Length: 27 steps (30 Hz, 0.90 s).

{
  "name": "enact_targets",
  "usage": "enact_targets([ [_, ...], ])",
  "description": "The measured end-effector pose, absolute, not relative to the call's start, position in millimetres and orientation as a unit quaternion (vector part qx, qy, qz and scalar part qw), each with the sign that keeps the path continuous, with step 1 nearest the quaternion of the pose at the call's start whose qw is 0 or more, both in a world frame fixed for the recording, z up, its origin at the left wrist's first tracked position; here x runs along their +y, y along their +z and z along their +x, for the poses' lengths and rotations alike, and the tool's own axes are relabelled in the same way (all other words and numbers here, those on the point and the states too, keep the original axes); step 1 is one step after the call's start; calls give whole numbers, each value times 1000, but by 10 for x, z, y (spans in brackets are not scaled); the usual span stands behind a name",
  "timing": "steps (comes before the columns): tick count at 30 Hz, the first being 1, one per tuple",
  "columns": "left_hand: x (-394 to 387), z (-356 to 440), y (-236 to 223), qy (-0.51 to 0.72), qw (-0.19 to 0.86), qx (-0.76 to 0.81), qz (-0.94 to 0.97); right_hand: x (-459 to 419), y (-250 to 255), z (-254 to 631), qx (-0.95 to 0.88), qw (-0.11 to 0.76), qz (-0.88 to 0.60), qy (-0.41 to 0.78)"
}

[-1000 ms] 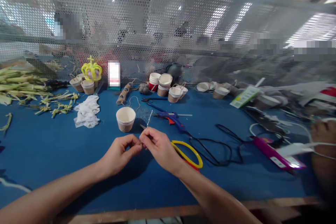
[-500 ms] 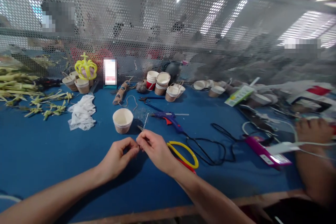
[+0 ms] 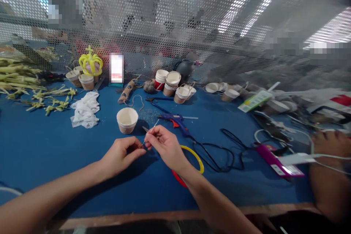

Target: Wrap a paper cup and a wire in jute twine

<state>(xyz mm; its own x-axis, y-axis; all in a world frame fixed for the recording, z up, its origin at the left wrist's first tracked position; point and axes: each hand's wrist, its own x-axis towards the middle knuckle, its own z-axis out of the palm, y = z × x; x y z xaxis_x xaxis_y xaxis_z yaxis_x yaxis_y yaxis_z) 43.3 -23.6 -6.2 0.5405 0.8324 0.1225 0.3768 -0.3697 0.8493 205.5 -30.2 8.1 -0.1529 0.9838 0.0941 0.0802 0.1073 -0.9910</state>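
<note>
My right hand is closed in a pinch on a thin, pale twisted string, one end of which sticks up past the fingers. Close beside it, my left hand has thumb and forefinger brought together at the string's lower end. Under my right hand lie scissors with one yellow and one red handle loop; a blade tip shows beyond the fingers and the middle is hidden. Just past my left hand stands a small cream-lined cup. Beyond my right hand is a blue glue gun with a clear stick in its back.
Crumpled white cloth and dried plant stems lie left. A twine bundle, pliers and more cups stand behind. Right are a black cord, a purple power strip and another person's arm.
My fingertips have drawn slightly apart, and my right hand has shifted a little right and up along the string. The whole view has tilted slightly.
</note>
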Motion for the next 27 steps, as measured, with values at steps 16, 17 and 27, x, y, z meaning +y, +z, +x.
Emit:
enact_targets([
  [16,-219,406,-66,268,295,379,835,-280,104,2103,-549,495,-460,491],
  [17,-219,405,-65,266,293,378,837,-277,106,2105,-549,496,-460,491],
  [27,-238,408,-51,251,292,379,842,-262,88,2119,-559,494,-472,470],
])
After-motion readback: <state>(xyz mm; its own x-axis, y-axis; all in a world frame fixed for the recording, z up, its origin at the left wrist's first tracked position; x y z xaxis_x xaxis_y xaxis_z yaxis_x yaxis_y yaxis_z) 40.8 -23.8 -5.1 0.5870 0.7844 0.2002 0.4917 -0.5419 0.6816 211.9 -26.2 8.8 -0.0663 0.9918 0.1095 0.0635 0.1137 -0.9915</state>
